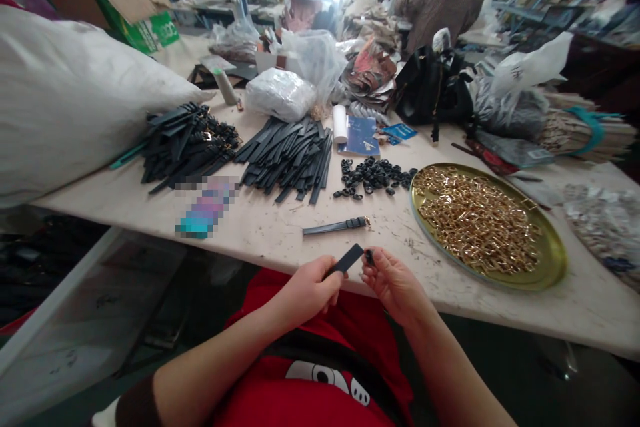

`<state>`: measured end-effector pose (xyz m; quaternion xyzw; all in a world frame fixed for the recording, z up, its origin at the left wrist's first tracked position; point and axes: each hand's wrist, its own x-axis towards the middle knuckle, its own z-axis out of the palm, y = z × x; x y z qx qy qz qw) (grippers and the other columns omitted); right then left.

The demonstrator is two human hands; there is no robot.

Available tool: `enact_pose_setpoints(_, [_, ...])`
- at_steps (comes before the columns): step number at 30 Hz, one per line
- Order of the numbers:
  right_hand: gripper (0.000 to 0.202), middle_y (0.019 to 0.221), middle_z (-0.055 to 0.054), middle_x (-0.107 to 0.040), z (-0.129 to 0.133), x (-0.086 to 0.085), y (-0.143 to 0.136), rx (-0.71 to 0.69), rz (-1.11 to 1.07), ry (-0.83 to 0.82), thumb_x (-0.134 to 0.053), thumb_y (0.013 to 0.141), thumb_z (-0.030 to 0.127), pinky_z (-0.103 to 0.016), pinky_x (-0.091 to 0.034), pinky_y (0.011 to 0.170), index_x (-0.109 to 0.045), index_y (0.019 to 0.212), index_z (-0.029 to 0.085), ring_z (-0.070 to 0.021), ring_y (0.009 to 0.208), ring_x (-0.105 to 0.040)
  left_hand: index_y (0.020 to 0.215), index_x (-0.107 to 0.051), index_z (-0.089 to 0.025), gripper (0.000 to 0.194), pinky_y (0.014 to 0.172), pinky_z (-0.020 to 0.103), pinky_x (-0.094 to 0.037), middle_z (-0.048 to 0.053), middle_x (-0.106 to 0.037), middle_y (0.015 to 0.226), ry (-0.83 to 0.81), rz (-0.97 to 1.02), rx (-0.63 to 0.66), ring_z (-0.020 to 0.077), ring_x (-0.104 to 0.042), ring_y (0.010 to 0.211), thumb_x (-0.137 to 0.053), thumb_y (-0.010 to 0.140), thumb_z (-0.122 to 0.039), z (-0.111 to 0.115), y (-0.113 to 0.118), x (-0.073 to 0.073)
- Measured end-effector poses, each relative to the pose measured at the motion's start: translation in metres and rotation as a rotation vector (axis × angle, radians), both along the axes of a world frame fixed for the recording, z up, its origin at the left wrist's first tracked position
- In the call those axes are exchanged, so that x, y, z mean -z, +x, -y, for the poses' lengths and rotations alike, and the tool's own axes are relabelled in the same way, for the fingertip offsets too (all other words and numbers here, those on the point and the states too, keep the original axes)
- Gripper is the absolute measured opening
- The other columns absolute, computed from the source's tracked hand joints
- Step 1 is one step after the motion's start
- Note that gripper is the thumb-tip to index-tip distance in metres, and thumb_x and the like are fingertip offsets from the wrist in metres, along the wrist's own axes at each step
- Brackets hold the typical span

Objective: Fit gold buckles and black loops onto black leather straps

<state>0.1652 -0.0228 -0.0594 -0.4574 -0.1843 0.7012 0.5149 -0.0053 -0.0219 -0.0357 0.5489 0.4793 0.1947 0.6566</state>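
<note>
My left hand (pixel 320 283) is closed on a dark strap (pixel 349 259), whose flat end points up and right. Beside that end, my right hand (pixel 393 277) pinches a small black loop (pixel 369 256). A strap with a gold buckle (pixel 335 226) lies on the table just beyond both hands. Farther back are a pile of dark straps (pixel 290 157) and a heap of small black loops (pixel 375 175). To the right, a round gold tray (pixel 553 267) holds many gold buckles (pixel 480 220).
Buckled straps (pixel 187 143) lie back left, beside a big white sack (pixel 75 100). A blurred flat object (pixel 207 207) sits near the table's front edge. Plastic bags (pixel 280 93), a white roll (pixel 339 124) and a black bag (pixel 433 90) stand behind. A person (pixel 443 0) is in the background.
</note>
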Motion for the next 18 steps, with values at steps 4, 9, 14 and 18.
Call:
enact_pose_setpoints(4, [0.026,0.063,0.005,-0.054,0.01,0.004,-0.007,0.026,0.053,0.026,-0.075,0.06,0.036,-0.018,-0.044,0.051,-0.062,0.074,0.019,-0.0056,0.052,-0.046,0.069,-0.051,-0.018,0.024,0.049,0.022,-0.024,-0.002,-0.048,0.056,0.415,-0.324,0.058,0.0105,-0.042,0.051,-0.037,0.083,-0.031,0.007,0.004,0.001])
enact_pose_setpoints(9, [0.024,0.062,0.005,-0.056,0.019,0.009,-0.005,-0.002,0.275,0.155,-0.072,0.064,0.035,-0.02,-0.041,0.054,-0.061,0.078,0.019,-0.0066,0.052,-0.047,0.069,-0.056,-0.018,0.03,0.049,0.024,-0.02,0.001,-0.054,0.059,0.551,-0.467,0.197,0.0126,-0.045,0.053,-0.034,0.085,-0.031,0.011,0.002,-0.004])
enact_pose_setpoints(14, [0.023,0.054,0.005,-0.055,0.024,0.004,-0.005,-0.149,0.334,0.18,-0.072,0.063,0.035,-0.023,-0.038,0.054,-0.061,0.074,0.018,-0.0083,0.05,-0.047,0.069,-0.056,-0.018,0.031,0.049,0.024,-0.021,0.001,-0.056,0.06,0.575,-0.469,0.29,0.0133,-0.046,0.054,-0.034,0.086,-0.032,0.007,0.005,-0.008])
enact_pose_setpoints(18, [0.024,0.056,0.005,-0.057,0.019,0.004,-0.009,-0.131,0.227,0.171,-0.071,0.063,0.037,-0.024,-0.038,0.055,-0.061,0.074,0.018,-0.0094,0.052,-0.048,0.074,-0.055,-0.018,0.031,0.056,0.024,-0.029,0.003,-0.06,0.069,0.517,-0.38,0.234,0.0153,-0.051,0.063,-0.031,0.087,-0.032,0.0,0.011,-0.009])
